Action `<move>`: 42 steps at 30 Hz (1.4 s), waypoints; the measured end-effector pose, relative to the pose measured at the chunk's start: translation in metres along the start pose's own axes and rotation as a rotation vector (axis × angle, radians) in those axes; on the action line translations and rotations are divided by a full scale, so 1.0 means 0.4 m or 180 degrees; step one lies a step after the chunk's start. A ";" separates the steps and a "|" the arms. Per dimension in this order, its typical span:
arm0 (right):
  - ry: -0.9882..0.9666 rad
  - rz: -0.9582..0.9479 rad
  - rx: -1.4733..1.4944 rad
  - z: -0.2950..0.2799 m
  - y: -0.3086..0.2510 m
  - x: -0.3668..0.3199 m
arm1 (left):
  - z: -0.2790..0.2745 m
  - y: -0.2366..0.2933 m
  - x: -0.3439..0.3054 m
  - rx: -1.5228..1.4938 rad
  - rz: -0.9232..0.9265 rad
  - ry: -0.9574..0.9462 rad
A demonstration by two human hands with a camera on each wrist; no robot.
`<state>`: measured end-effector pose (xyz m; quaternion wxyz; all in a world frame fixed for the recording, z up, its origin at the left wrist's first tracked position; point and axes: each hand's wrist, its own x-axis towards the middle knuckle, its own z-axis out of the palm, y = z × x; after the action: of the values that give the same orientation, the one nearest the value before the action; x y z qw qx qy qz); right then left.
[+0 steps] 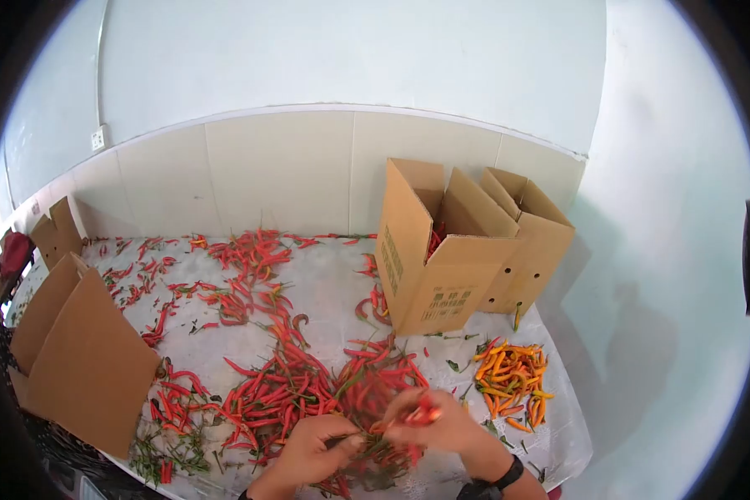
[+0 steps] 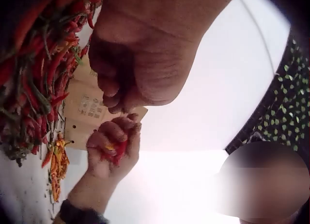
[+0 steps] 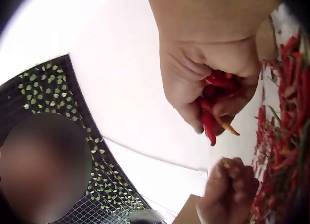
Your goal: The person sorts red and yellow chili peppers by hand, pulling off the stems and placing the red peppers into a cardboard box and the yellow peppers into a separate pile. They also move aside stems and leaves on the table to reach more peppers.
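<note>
My right hand grips several red chili peppers, their tips sticking out below the fingers, one of them yellowish. Beside it, at the front of the table, my left hand has its fingers curled in and its thumb near the forefinger. No pepper shows in the left hand in its own wrist view. Both hands are close together over the near side of a big heap of red chilies. Green stems show on many of these.
Two open cardboard boxes stand at the back right, red chilies inside the nearer one. Orange chilies lie piled at the right. Another carton leans at the left edge, near loose green stems. More red chilies spread toward the wall.
</note>
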<state>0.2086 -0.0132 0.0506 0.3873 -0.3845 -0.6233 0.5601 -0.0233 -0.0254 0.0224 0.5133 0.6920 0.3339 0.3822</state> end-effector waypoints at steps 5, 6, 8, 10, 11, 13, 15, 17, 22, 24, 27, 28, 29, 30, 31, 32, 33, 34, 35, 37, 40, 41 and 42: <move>0.2542 -0.0960 0.0048 -0.092 -0.170 -0.005 | 0.104 0.004 -0.018 0.0882 0.0862 -0.0882; 0.2892 -0.1354 -0.0277 -0.103 -0.231 0.000 | 0.130 0.009 -0.026 0.0908 0.0858 -0.1125; 0.3188 -0.2402 -0.1247 -0.145 -0.332 0.040 | 0.167 0.012 -0.038 0.0976 0.0800 -0.1436; 0.3740 -0.3089 -0.2181 -0.178 -0.396 0.108 | 0.187 0.020 -0.050 0.1070 0.0674 -0.1620; 0.3860 -0.3141 -0.2408 -0.181 -0.428 0.142 | 0.188 0.017 -0.050 0.1230 0.0702 -0.1559; 0.4025 -0.3251 -0.2934 -0.234 -0.484 0.215 | 0.188 0.009 -0.049 0.1555 0.0752 -0.1458; 0.3946 -0.3011 -0.3399 -0.306 -0.510 0.301 | 0.187 0.008 -0.040 0.1644 0.0565 -0.1274; 0.3467 -0.1955 -0.4195 -0.398 -0.514 0.390 | 0.189 -0.002 -0.039 0.1625 0.0573 -0.1029; 0.2996 -0.2072 -0.5161 -0.425 -0.406 0.432 | 0.181 0.005 -0.046 0.1636 0.0823 -0.0696; 0.3150 -0.2571 -0.4596 -0.339 -0.389 0.370 | 0.149 0.026 -0.036 0.1808 0.0634 -0.1031; 0.2978 -0.2441 -0.3238 -0.176 -0.288 0.241 | 0.102 0.031 -0.029 0.2021 0.0584 -0.0895; 0.2615 -0.2123 -0.3364 -0.119 -0.239 0.189 | 0.086 0.031 -0.028 0.2091 0.0604 -0.0742; 0.2251 -0.1812 -0.3461 -0.063 -0.193 0.141 | 0.063 0.042 -0.024 0.1998 0.0508 -0.0253; 0.1864 -0.1995 -0.3927 -0.029 -0.130 0.117 | 0.037 0.052 -0.019 0.1910 0.0406 0.0232; 0.1280 -0.1993 -0.3632 0.009 -0.080 0.112 | 0.007 0.050 -0.014 0.1918 0.0337 0.0607; 0.1023 -0.1654 -0.3354 0.045 -0.029 0.104 | -0.021 0.046 -0.009 0.1929 0.0265 0.0980; 0.0772 -0.1323 -0.3061 0.072 0.012 0.096 | -0.041 0.044 -0.007 0.1991 0.0163 0.1226; 0.0613 -0.1278 -0.3062 0.086 0.041 0.095 | -0.058 0.042 -0.006 0.2057 0.0061 0.1476; 0.0446 -0.1240 -0.3059 0.098 0.066 0.093 | -0.066 0.039 -0.004 0.2127 -0.0042 0.1736; 0.0272 -0.1212 -0.3192 0.101 0.089 0.091 | -0.065 0.027 0.003 0.2351 -0.0112 0.1612; 0.0265 -0.1209 -0.3547 0.078 0.101 0.103 | -0.048 0.012 0.007 0.2687 -0.0222 0.1307; 0.0360 -0.1216 -0.3691 0.073 0.103 0.103 | -0.040 0.008 0.009 0.2792 -0.0253 0.1187; 0.0452 -0.1217 -0.3835 0.070 0.106 0.102 | -0.036 0.005 0.010 0.2886 -0.0311 0.1131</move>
<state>0.1685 0.0163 0.0086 0.2366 -0.4530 -0.8595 0.0053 -0.0336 -0.0160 0.0277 0.1126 0.7535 0.5812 0.2860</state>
